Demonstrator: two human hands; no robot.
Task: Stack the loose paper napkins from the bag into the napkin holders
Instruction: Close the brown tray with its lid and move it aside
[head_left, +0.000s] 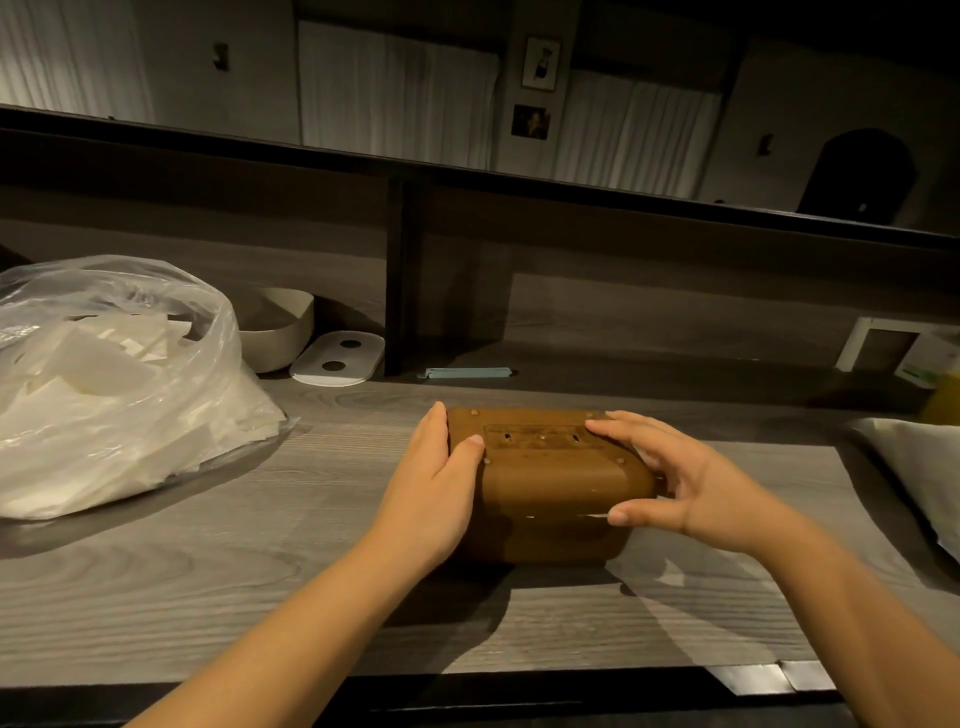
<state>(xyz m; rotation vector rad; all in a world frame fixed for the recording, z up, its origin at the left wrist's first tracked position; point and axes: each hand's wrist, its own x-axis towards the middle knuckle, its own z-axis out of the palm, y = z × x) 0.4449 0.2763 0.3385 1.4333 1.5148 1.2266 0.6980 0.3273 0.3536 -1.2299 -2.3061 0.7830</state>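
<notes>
Holding the brown napkin holder (545, 483) between both hands, we have it sitting on the grey wood-grain counter (208, 571), just ahead of us and a little right of centre. It looks turned bottom-up, with small round feet and a rectangular panel showing on top. Our left hand (436, 488) wraps its left end, fingers down the far side, thumb laid over the top edge. Our right hand (670, 478) is spread wide over the right end: fingers reach across the top near the panel, thumb runs along the near face, so it cups rather than clamps.

Off to the left, well apart from the holder, the clear plastic bag (119, 374) lies slumped and stuffed with white paper napkins (93, 364). Bare counter runs between bag and holder, and more lies in front of the holder toward the near edge, where a dark strip borders the wood.

Behind the bag sits a pale oval container (280, 327), with a white lid (337, 358) with two dark holes just beside it. A thin light-blue clip (467, 372) lies against the back ledge, behind the holder. A dark upright post (402, 275) divides the shelf above. At the far right edge, something pale and cloth-like (919, 467) pokes in, near our right hand.
</notes>
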